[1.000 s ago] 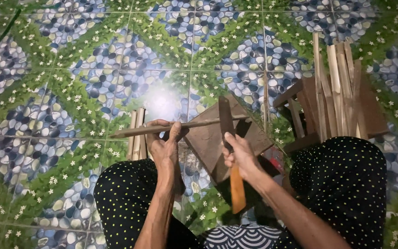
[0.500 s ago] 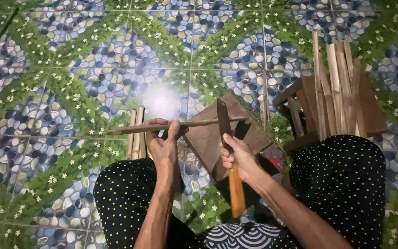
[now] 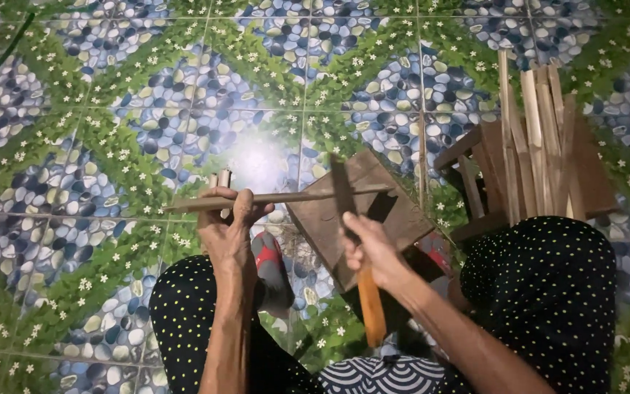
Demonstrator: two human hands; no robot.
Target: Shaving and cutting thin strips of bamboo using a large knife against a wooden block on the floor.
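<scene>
A tiled floor (image 3: 111, 109) printed with pebbles and green leaves fills the view. A wooden block (image 3: 329, 219) props one end of a long stick (image 3: 293, 197), steadying it. The left hand (image 3: 229, 226) grips the stick; the right hand (image 3: 373, 252) clasps a wooden-handled blade (image 3: 344, 193) standing across it. Split sticks (image 3: 541, 138) are stacked to the right.

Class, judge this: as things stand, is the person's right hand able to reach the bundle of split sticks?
Probably not freely: the right hand grips the knife, and the raised right knee lies before the bundle of split sticks.
</scene>
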